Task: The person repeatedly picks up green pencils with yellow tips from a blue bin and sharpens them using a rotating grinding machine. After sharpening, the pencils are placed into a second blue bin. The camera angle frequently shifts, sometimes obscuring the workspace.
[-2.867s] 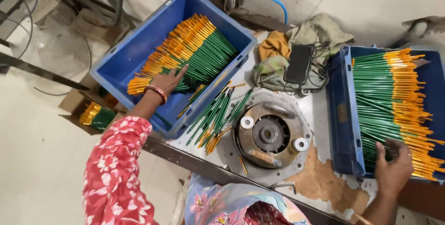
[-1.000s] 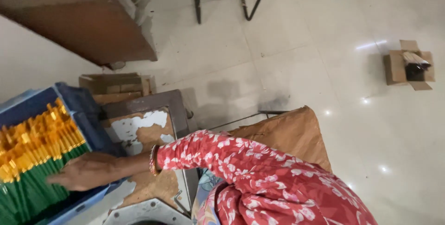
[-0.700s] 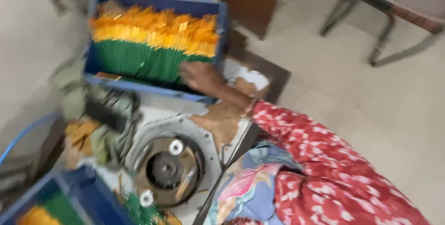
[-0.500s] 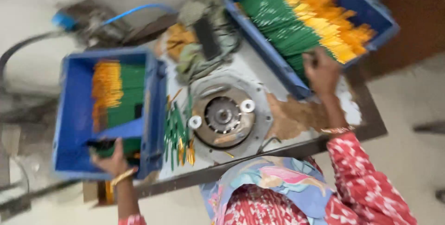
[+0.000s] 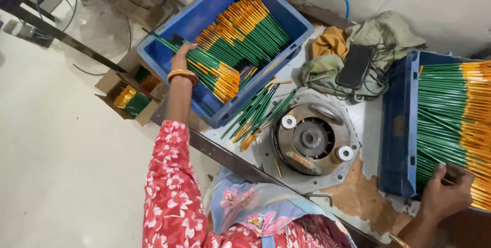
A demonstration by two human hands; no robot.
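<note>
Left of the round grey metal machine plate [image 5: 309, 140] stands a deep blue plastic crate [image 5: 204, 18] of green-and-orange pencils, and right of the plate a second blue crate [image 5: 396, 130] holds more. The left hand [image 5: 180, 59] is closed around a bundle of green pencils with orange ends [image 5: 204, 66] inside the left crate. The right hand [image 5: 447, 194], fingers curled, rests on the pencils in the right crate [image 5: 450, 110], though whether it actually grips any I cannot tell.
</note>
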